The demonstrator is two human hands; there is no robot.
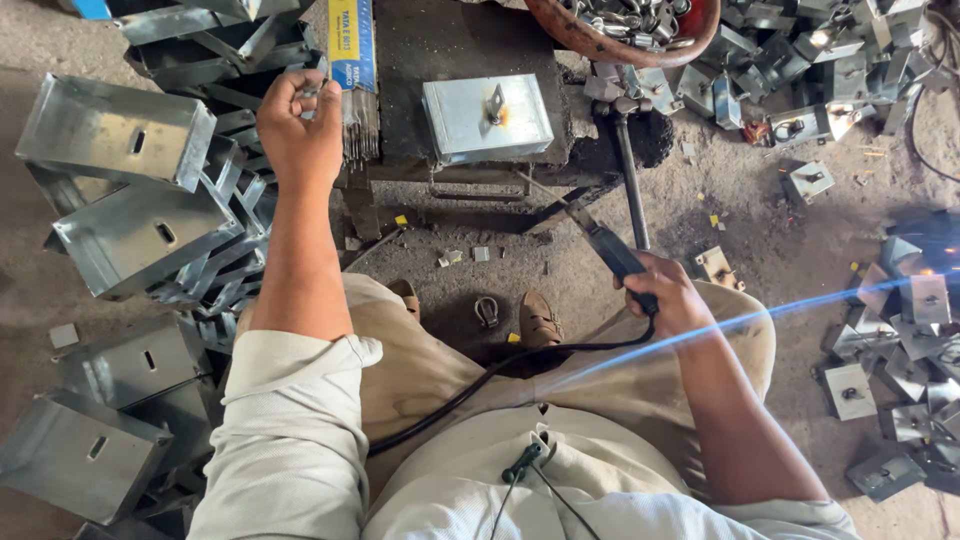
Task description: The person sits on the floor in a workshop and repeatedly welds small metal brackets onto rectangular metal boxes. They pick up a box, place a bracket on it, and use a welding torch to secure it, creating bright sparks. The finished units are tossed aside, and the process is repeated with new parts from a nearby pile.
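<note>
Left hand (297,128) pinches thin rods (358,125); right hand (668,290) grips black welding holder (612,250)

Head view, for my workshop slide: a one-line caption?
Right hand holds welding holder; left hand grips welding rods.

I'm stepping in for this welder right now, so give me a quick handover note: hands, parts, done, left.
Left hand: raised at the welding rods, fingers closed on one.
Right hand: gripping the electrode holder, its cable across the lap.
Metal box sits on the work block, a small fitting on top.
Done: finished plates lie on the right.
Left: stacked channels wait on the left.
</note>
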